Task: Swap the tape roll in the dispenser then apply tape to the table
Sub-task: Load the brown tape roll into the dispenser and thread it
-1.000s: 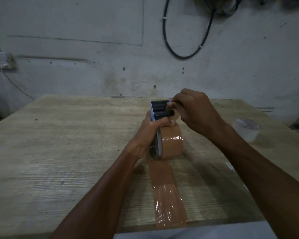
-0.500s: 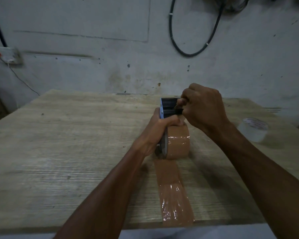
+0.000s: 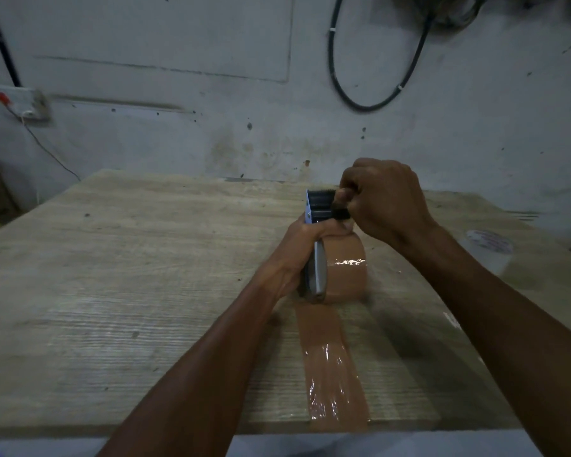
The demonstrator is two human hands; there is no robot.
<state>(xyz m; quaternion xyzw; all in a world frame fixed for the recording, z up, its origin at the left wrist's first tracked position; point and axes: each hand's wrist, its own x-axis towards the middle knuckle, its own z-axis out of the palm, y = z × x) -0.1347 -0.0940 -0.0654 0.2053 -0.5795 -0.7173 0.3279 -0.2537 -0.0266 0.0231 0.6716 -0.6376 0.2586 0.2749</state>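
Note:
A tape dispenser (image 3: 320,206) with a blue side plate and black cutter head stands on the wooden table (image 3: 129,275), loaded with a brown tape roll (image 3: 345,275). My left hand (image 3: 305,245) grips the dispenser body beside the roll. At the black head, my right hand (image 3: 384,202) pinches with closed fingers; what the fingertips touch is hidden. A glossy brown tape strip (image 3: 330,367) runs from under the roll to the table's near edge, stuck flat to the wood.
A clear or whitish tape roll (image 3: 487,249) lies on the table at the far right. A black cable (image 3: 366,103) hangs on the wall behind. A wall socket (image 3: 23,102) with a thin wire sits at the left.
Both hands stay on the dispenser. My right hand has risen slightly over the black head. The view has shifted, so the table's left side shows more.

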